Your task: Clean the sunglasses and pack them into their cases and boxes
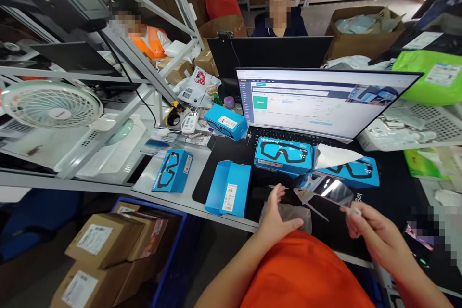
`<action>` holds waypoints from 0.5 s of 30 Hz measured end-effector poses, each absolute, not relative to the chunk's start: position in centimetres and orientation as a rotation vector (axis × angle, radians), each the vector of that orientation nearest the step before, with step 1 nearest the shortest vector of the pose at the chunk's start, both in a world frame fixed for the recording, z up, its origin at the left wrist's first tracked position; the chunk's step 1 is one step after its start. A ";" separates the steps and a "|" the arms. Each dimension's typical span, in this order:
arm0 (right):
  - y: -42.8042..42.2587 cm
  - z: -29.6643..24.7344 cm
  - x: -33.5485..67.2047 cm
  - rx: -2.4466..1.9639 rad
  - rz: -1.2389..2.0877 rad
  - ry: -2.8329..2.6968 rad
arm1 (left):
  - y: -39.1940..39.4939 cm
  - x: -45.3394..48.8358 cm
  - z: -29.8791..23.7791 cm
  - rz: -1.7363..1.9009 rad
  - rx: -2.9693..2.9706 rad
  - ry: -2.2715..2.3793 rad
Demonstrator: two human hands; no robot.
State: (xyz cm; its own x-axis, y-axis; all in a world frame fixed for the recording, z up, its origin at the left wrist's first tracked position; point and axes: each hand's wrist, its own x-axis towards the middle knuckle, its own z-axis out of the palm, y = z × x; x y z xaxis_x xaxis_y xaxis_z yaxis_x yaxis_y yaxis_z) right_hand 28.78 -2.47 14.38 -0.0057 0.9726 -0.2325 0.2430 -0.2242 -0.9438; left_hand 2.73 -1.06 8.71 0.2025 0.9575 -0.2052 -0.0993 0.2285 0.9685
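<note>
The right grip [361,219] pinches the clear glasses [334,190] by one end above the surface [144,180]; they look light, stiff and easily smudged, probably best held by the edges; the left grip [277,221] is spread open by a plastic bag [303,219]

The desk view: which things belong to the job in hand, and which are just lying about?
Likely the job:
- glasses, in the right hand
- plastic bag, by the left hand
- blue boxes picturing glasses

Probably just about:
- fan
- green package
- red bag
</note>
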 end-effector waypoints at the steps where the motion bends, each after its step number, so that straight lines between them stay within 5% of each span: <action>1: -2.6 14.8 28.5 -1.560 1.271 -1.426 | -1.1 2.3 9.0 0.975 1.123 1.124; 15: -0.8 15.6 27.1 -1.305 1.665 -1.747 | 0.5 0.3 12.2 0.751 1.464 0.944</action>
